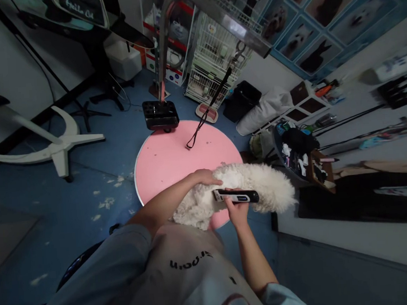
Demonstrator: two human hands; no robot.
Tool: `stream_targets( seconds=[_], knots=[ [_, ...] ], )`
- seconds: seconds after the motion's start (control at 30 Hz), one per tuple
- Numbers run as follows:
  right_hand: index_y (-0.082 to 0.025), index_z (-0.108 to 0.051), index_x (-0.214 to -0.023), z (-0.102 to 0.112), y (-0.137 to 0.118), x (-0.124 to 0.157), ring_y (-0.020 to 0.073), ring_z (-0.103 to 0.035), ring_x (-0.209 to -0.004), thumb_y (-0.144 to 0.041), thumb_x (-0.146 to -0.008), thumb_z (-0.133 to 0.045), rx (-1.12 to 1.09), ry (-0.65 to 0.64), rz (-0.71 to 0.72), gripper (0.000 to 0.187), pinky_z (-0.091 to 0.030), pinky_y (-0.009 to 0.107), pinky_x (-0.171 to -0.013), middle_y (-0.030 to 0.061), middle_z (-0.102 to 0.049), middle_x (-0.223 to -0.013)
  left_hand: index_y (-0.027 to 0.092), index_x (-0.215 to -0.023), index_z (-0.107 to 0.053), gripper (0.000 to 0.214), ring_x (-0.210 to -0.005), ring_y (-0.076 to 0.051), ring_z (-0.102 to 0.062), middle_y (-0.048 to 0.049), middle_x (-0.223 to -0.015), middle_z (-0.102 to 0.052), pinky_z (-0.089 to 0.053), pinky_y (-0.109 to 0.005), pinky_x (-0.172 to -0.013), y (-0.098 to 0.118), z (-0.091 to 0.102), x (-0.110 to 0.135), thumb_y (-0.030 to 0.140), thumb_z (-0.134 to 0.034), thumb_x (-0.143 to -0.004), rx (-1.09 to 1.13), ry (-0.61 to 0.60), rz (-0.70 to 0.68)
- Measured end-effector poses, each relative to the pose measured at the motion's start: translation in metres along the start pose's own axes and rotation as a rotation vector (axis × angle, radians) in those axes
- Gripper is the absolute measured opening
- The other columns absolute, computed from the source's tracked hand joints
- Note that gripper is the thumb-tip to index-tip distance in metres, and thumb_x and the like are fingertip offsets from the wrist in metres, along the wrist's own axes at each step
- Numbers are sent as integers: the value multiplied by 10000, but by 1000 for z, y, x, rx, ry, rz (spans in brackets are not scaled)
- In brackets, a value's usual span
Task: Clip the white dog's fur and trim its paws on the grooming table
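A fluffy, curly white dog (pixel 271 185) is on the round pink grooming table (pixel 175 150), its coat shorter in the middle of its body. My left hand (pixel 204 176) holds the dog's body from above, thumb stretched along the fur and the other fingers partly hidden. In my right hand (pixel 237 210) is a black and silver hair clipper (pixel 236 196), fingers wrapped round its body. The clipper's blade end points left and lies against the dog's coat. Which end is the dog's head I cannot tell.
A metal grooming arm (pixel 163 48) rises over the table's far edge, and a black leash loop (pixel 197 132) hangs from it. Right of the table stands a round tray (pixel 284 158) full of supplies. White wire cages (pixel 213 45) stand behind; a white stand base (pixel 61 141) is at left.
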State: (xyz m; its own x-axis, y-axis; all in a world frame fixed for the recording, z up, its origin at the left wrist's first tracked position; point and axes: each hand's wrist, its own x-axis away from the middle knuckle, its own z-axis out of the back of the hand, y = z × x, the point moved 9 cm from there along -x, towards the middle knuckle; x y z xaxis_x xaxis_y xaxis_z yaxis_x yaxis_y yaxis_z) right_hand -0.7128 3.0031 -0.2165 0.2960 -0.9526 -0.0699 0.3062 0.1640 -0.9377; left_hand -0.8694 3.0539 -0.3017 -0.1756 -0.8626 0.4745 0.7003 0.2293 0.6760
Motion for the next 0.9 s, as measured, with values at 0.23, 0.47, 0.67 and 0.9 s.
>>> stream_targets(
  seconds=[0.23, 0.47, 0.67, 0.9],
  knots=[
    [-192, -572, -946, -40, 15, 11, 197, -676, -814, -328, -737, -679, 7, -127, -35, 272, -550, 346, -756, 67, -689, -920, 122, -1068, -682, 932, -1017, -331, -649, -198, -1130, -679, -490, -317, -754, -3, -2, 3, 887, -396, -619, -85, -9, 12],
    [-195, -595, -960, -78, 22, 34, 185, -666, -751, -314, -731, -669, 37, -247, -47, 268, -551, 308, -660, 50, -696, -882, 123, -1105, -658, 844, -1008, -344, -652, -193, -1108, -686, -498, -330, -753, 0, 0, 11, 818, -456, -673, -58, 17, 13],
    [-223, -574, -951, -45, 2, 42, 227, -672, -968, -293, -684, -718, -20, -242, 19, 311, -557, 382, -823, 77, -697, -1030, 218, -1366, -431, 873, -1100, -253, -611, -60, -1300, -605, -468, -243, -874, 23, -1, 30, 585, -714, -625, 79, 17, -270],
    [-222, -465, -988, 13, 13, 13, 253, -659, -1017, -338, -722, -686, -97, -12, 14, 365, -485, 518, -960, 109, -673, -1032, 264, -1410, -358, 982, -1164, -311, -576, -87, -1335, -578, -463, -303, -882, 8, -4, 23, 748, -626, -598, -69, 59, -98]
  ],
)
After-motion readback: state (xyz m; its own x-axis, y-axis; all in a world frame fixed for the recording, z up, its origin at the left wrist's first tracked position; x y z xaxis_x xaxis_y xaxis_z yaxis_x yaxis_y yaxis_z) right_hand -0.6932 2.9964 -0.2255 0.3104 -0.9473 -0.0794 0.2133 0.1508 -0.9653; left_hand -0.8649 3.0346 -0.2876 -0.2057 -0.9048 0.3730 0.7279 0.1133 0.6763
